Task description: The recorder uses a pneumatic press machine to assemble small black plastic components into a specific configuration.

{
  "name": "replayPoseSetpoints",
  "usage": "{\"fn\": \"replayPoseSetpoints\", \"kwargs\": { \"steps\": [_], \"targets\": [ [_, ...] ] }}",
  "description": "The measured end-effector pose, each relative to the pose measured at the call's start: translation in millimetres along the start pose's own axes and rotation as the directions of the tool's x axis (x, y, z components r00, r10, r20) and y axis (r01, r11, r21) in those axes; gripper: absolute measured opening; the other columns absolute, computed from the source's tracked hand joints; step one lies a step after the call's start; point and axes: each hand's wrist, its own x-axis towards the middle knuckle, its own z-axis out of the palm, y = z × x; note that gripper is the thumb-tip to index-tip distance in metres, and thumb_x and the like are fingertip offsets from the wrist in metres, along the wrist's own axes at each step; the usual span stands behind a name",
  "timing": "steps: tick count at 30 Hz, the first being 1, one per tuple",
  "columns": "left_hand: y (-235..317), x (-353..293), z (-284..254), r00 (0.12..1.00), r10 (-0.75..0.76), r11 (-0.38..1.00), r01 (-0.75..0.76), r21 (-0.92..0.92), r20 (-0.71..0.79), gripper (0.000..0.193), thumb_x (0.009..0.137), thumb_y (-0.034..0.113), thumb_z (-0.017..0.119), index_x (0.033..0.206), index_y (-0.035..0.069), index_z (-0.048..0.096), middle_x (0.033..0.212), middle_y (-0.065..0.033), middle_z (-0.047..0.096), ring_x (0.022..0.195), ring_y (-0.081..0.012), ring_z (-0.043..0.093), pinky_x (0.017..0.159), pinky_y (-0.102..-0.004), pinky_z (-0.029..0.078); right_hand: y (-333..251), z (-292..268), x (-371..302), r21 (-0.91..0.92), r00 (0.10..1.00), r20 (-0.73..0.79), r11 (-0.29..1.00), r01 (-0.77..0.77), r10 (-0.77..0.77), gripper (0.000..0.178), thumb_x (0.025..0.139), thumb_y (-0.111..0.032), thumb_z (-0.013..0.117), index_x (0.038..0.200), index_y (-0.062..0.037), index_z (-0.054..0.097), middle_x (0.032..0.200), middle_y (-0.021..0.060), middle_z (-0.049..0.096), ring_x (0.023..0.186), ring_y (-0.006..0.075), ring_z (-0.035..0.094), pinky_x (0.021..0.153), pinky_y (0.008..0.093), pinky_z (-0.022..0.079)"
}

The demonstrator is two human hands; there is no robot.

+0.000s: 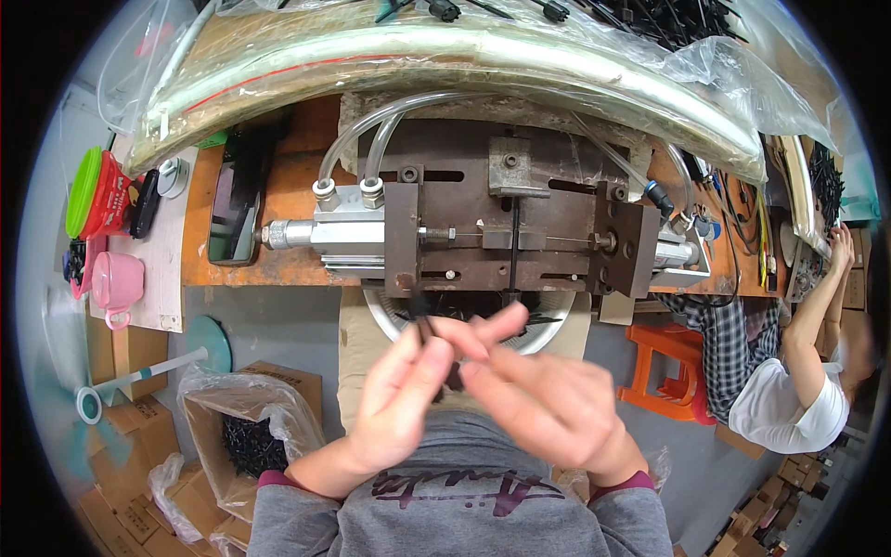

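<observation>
My left hand (401,395) and my right hand (552,401) are close together in front of the bench, above my lap. Between the left thumb and fingers is a thin black part (423,325), blurred at its upper end. The right thumb and fingers pinch close beside it; what they hold is mostly hidden. Beyond the hands stands a brown steel clamping fixture (464,148) with a silver air cylinder (348,243) on its left. A thin black rod (514,251) lies across its middle, under a steel block (510,165). Below it, a white basin (382,320) holds black parts.
Plastic-wrapped bundles (445,51) lie across the back of the bench. A phone-like black slab (237,200) and pink cup (119,281) are left. On the floor are a lined carton (215,399) of black parts and an orange stool (664,367). Another person (789,390) works at right.
</observation>
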Motion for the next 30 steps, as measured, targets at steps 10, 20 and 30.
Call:
{"fn": "replayPoseSetpoints", "kwargs": {
  "steps": [10, 20, 30],
  "targets": [
    [-12.7, 3.6, -4.5, 0.996, 0.079, 0.989, -0.075, 0.131, -0.029, 0.045, 0.105, 0.023, 0.03, 0.143, -0.002, 0.029, 0.135, -0.0185, 0.05, 0.101, -0.019, 0.06, 0.087, -0.031, 0.049, 13.6, 2.2, -2.3, 0.019, 0.977, -0.091, 0.981, -0.194, 0.195, 0.024, 0.069, 0.0, 0.069, 0.092, 0.0056, 0.061, 0.115, 0.0217, 0.06, 0.084, 0.0289, 0.066, 0.066, 0.0363, 0.055],
    [18.5, -4.7, -7.3, 0.997, -0.068, 0.997, 0.066, 0.03, 0.043, 0.07, 0.088, 0.005, 0.056, 0.148, -0.002, 0.02, 0.107, -0.0098, 0.048, 0.075, -0.0116, 0.051, 0.066, -0.0242, 0.045, 25.2, 4.1, 11.4, -0.289, 0.967, 0.142, 0.943, -0.165, 0.212, 0.026, 0.07, -0.003, 0.062, 0.095, 0.002, 0.058, 0.125, 0.0212, 0.059, 0.067, 0.0215, 0.062, 0.063, 0.0313, 0.052],
    [35.0, -7.4, -17.3, 0.952, 0.305, 0.849, -0.26, 0.461, -0.025, 0.046, 0.078, -0.007, 0.068, 0.123, -0.006, 0.057, 0.123, -0.0226, 0.057, 0.093, -0.0248, 0.067, 0.079, -0.03, 0.056, 26.4, -24.2, 40.6, -0.199, 0.962, 0.16, 0.961, -0.19, 0.223, 0.029, 0.072, -0.014, 0.075, 0.096, -0.0047, 0.061, 0.103, 0.011, 0.067, 0.063, 0.0217, 0.063, 0.058, 0.0312, 0.052]
  ]
}}
